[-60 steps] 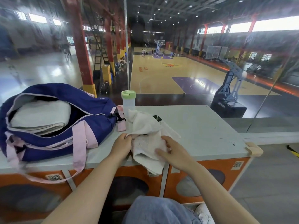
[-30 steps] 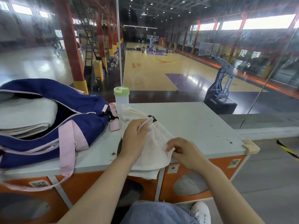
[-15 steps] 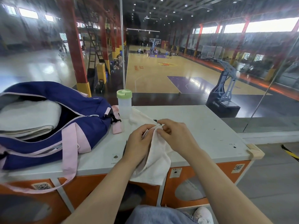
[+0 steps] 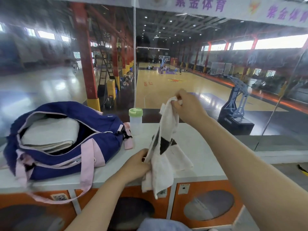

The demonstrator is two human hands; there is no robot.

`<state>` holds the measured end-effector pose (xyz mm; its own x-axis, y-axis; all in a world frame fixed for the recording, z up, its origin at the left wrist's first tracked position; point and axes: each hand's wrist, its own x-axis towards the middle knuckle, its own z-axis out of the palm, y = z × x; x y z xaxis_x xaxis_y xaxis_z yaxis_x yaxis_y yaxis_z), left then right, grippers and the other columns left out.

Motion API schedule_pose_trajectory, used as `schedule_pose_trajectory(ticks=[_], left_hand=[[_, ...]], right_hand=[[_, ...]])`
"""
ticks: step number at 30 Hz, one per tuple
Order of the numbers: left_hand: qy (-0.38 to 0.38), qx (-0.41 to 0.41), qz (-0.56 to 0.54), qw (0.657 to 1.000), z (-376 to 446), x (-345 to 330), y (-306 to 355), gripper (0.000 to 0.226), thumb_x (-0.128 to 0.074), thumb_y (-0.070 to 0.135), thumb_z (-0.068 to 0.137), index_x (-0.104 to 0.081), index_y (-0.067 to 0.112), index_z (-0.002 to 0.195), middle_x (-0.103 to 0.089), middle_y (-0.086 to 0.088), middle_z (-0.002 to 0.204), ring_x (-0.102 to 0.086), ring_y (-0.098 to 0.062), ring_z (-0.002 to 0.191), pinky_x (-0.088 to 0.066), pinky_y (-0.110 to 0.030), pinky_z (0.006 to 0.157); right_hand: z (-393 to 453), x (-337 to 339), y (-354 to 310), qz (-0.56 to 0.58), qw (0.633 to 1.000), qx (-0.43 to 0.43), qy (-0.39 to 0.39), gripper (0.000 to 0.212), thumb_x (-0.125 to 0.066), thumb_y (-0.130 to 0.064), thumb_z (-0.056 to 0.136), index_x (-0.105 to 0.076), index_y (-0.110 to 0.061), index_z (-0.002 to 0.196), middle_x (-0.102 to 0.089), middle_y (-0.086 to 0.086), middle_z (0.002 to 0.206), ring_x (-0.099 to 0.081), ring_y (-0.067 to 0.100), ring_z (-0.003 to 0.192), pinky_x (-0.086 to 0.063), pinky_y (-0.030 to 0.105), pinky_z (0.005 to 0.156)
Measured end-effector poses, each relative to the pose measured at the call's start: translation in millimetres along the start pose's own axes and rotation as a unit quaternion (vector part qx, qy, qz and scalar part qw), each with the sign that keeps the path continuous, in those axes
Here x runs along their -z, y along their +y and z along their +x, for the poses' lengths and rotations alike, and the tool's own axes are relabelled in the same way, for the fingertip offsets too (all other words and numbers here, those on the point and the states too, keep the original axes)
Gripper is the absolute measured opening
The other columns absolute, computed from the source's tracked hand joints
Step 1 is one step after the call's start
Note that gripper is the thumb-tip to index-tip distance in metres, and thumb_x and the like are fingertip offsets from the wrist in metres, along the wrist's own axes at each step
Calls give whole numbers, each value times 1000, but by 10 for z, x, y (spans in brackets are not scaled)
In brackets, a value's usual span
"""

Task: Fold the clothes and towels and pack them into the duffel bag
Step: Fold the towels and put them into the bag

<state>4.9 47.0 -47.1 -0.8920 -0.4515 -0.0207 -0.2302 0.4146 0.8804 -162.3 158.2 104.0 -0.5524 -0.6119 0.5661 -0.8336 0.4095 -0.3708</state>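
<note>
A white garment (image 4: 164, 157) with black patches hangs in the air over the white counter top (image 4: 200, 152). My right hand (image 4: 186, 109) pinches its top end, raised high. Lower down, my left hand (image 4: 136, 165) grips the garment's left edge near the counter's front. At the left lies the navy duffel bag (image 4: 66, 142) with pink straps, unzipped and open. A folded white towel (image 4: 50, 132) sits inside it.
A clear bottle with a green lid (image 4: 135, 120) stands just right of the bag. A glass wall rises right behind the counter. Orange locker doors (image 4: 208, 204) run below the counter's front edge. Bare counter lies to the right of the garment.
My right hand has lifted the garment's top end well above the counter, so the cloth now hangs stretched between both hands. My left hand has dropped to its lower edge. The bag has not moved.
</note>
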Motion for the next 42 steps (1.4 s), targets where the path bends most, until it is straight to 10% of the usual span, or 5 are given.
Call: schedule_pose_trajectory(ticks=[8,18,24,28,42], left_hand=[[-63,29,120,990,-277,216,17,25,-50,11,86,-64,24,103,-69,3,108,-61,-10,93,-45,-19,76],[46,-32,-104,993,-364,482,644,57,-64,39,90,-26,38,132,-45,23,113,-53,1,97,-46,-19,79],[150,21,-325,934,-137,451,809,70,-66,29,91,-26,16,148,-47,-2,138,-50,-24,121,-38,-37,101],[96,55,-408,906,-121,462,797,35,-64,24,93,-58,11,125,-66,-7,122,-63,-20,108,-47,-38,98],[-71,31,-409,909,-235,40,879,33,-59,24,96,-60,10,125,-69,-8,119,-64,-24,113,-50,-37,98]], right_hand=[[472,689,-289,-2,994,-54,93,15,-44,-17,100,-50,-4,104,-54,4,84,-49,23,76,-33,30,58],[475,1399,-539,13,993,-8,119,8,-50,-22,95,-51,-15,99,-56,2,92,-52,20,83,-36,29,70],[429,1634,-648,31,991,-16,130,13,-49,-23,93,-54,-15,101,-65,6,99,-62,24,91,-47,33,75],[415,1741,-655,66,988,-32,138,8,-49,-21,91,-53,-18,97,-69,9,95,-67,26,86,-53,33,74],[325,1927,-680,80,987,-26,136,11,-48,-19,90,-57,-14,97,-69,10,91,-70,26,78,-59,39,75]])
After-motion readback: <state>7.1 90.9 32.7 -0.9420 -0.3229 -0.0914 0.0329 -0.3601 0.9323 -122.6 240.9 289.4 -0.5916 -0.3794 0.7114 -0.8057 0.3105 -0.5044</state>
